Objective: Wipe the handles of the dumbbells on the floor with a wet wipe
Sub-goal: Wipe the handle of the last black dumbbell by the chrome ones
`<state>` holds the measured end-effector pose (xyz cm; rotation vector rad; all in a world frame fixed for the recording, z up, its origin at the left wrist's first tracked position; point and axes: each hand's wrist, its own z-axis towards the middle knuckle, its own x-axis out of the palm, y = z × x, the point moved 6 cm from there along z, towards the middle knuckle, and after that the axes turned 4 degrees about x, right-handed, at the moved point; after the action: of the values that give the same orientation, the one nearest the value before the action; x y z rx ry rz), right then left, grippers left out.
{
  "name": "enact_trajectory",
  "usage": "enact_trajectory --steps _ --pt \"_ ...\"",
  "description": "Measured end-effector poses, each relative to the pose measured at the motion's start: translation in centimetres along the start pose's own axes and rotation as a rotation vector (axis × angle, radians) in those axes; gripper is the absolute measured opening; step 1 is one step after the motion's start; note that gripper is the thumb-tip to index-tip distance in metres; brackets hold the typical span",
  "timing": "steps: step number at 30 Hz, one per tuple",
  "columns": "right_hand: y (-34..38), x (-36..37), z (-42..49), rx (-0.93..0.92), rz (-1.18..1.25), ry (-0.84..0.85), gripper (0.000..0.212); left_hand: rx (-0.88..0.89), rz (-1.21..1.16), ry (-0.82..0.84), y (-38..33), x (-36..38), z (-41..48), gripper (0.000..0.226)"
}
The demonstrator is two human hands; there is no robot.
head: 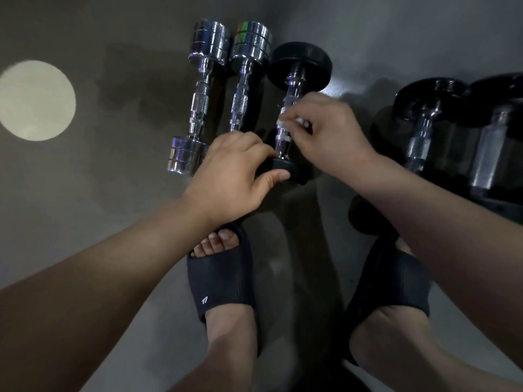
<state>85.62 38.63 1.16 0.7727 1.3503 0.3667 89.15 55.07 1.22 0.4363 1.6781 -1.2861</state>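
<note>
Here the black-ended dumbbell [300, 63] lies on the grey floor [85, 199], third in a row beside two chrome dumbbells [201, 100] on its left, the nearer one touching or almost touching it. The left hand [235, 176] grips its near black head [285, 165], fingers curled over the top and the thumb pressed against the side. The right hand [331, 134] pinches a small white wet wipe [285, 121] between curled fingertips and holds it against the knurled chrome handle [291, 94], about midway along. Larger dark dumbbells [421, 128] lie to the right, apart from the row. Two feet in black slides [223, 278] stand just below the hands, and a round pale patch of light [35, 100] lies on the floor far left.
</note>
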Motion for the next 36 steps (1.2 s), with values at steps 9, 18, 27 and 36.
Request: enact_trajectory --steps 9,18,27,36 --pt "-0.1 -0.4 0.3 0.031 -0.021 0.022 0.016 -0.05 -0.046 0.0 0.4 0.1 -0.3 0.057" --pt "0.5 -0.7 1.6 -0.082 -0.111 0.145 0.019 -0.051 -0.037 -0.045 0.3 -0.1 -0.5 0.056" --pt "0.9 -1.1 1.5 -0.176 -0.116 0.259 0.016 -0.15 -0.031 -0.025 0.5 -0.3 -0.9 0.057" --pt "1.7 -0.6 0.9 -0.225 -0.119 0.346 0.015 -0.128 -0.061 -0.036 0.5 -0.2 -0.9 0.054"
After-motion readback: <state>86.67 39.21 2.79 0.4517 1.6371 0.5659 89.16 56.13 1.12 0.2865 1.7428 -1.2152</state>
